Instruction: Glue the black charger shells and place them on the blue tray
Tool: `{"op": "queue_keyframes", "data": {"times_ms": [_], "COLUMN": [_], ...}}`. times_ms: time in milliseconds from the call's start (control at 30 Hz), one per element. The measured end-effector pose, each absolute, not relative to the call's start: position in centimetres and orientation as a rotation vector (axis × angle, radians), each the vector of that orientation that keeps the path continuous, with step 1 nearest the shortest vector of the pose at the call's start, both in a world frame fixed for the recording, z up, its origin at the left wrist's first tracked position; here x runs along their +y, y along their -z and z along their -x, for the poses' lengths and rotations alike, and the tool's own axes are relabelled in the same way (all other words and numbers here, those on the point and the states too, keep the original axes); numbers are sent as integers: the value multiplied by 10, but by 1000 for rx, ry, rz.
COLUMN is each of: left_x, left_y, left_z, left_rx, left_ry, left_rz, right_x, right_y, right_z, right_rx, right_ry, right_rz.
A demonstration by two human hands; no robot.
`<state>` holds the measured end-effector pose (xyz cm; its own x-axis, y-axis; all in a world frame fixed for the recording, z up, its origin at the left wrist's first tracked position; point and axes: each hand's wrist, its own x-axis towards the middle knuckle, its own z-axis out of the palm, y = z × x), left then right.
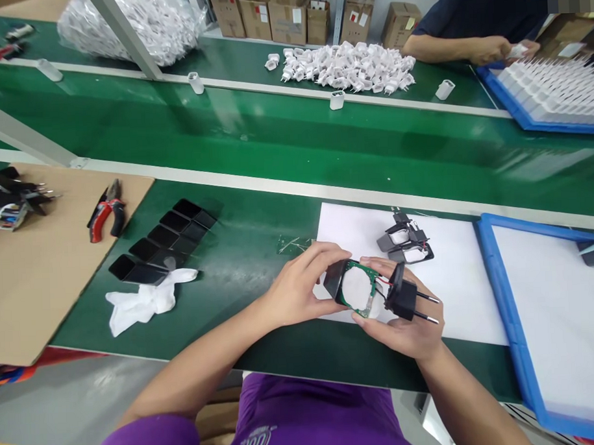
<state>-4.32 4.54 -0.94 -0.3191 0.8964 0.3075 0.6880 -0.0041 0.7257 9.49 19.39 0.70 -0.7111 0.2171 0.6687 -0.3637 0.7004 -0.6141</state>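
Note:
My left hand (302,284) and my right hand (408,322) together hold a charger assembly over the white sheet (455,282). The assembly is a green circuit board with a white round pad (358,290), wired to a black plug piece with two metal pins (407,298). My left fingers pinch the black casing end (334,277) of the board. My right hand cups the board from below, and the plug piece rests on its fingers. More black plug assemblies (405,240) lie on the sheet just beyond my hands.
A row of black casings (166,243) and a white glove (144,300) lie at left, red-handled cutters (106,209) on cardboard (40,277). A blue tray (504,306) stands at right. Across the green belt, another person's hands (495,47) work by a pile of white plugs (350,68).

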Motion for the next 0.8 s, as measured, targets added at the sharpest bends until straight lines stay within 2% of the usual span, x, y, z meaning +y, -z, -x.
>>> {"op": "queue_keyframes", "data": {"times_ms": [800], "left_x": [45], "left_y": [8], "left_z": [44], "left_rx": [2024], "left_ry": [-1246], "left_rz": [-1744], "right_x": [194], "right_y": [-6], "right_z": [-96], "right_rx": [-2135], "right_ry": [-916], "right_rz": [-167]}}
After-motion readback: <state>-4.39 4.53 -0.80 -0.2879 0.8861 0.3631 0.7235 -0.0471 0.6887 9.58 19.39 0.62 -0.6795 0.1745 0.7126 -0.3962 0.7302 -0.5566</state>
